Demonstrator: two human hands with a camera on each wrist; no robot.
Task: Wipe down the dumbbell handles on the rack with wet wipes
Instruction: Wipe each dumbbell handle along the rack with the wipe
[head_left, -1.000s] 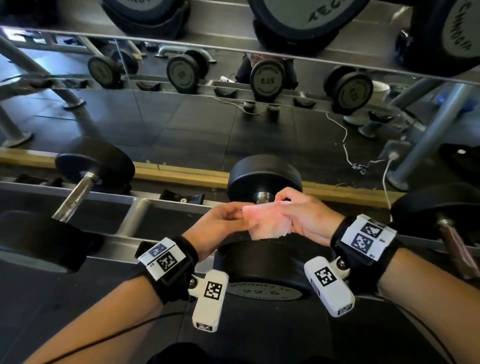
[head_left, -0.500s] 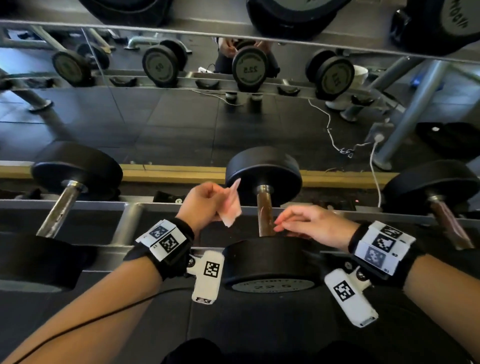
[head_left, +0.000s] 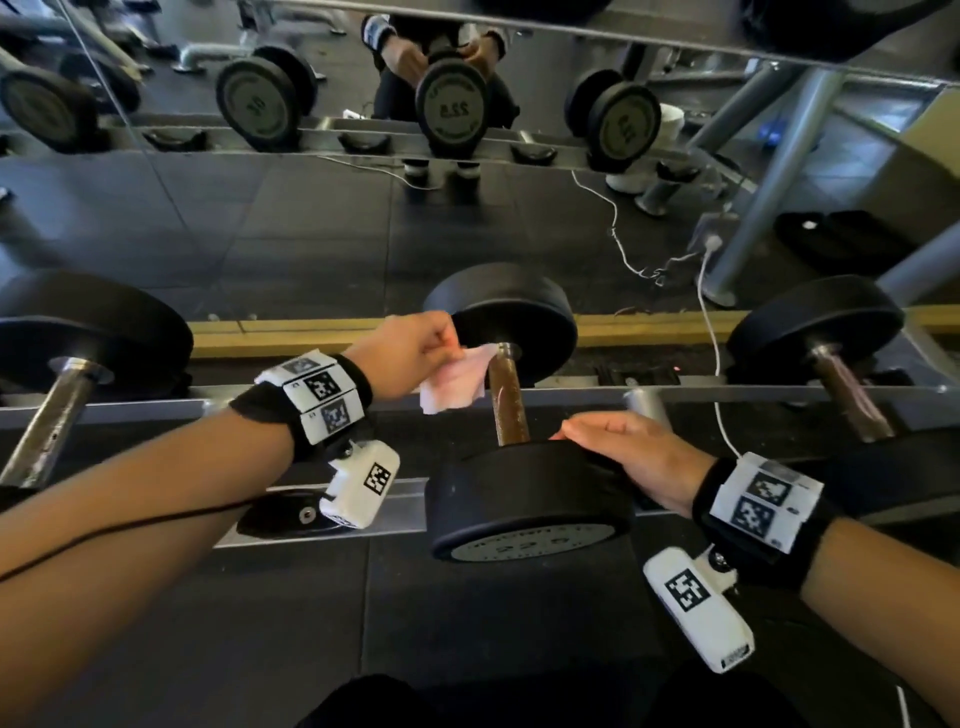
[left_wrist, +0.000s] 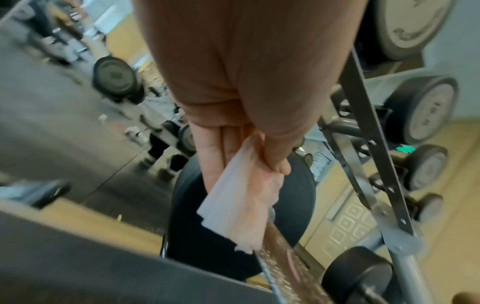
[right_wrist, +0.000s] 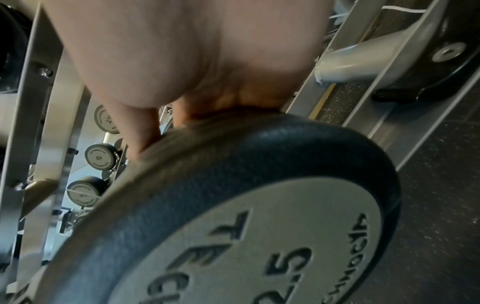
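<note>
A black dumbbell lies on the grey rack (head_left: 156, 405), its brown knurled handle (head_left: 506, 400) running away from me between two black heads. My left hand (head_left: 415, 353) pinches a pale pink wet wipe (head_left: 454, 384) (left_wrist: 241, 205) that hangs against the far end of the handle (left_wrist: 280, 273), by the far head (head_left: 501, 312). My right hand (head_left: 623, 457) lies flat with straight fingers on top of the near head (head_left: 524, 499) (right_wrist: 259, 185), which bears grey raised lettering.
Two more dumbbells sit on the same rack, one to the left with a steel handle (head_left: 49, 421) and one to the right with a brown handle (head_left: 849, 400). A mirror behind reflects the rack and a white cable (head_left: 618, 228) on the black floor.
Both hands held the wipe together over the handle a second ago. The right hand let go and settled on the near head; the left carried the wipe to the handle's far end.
</note>
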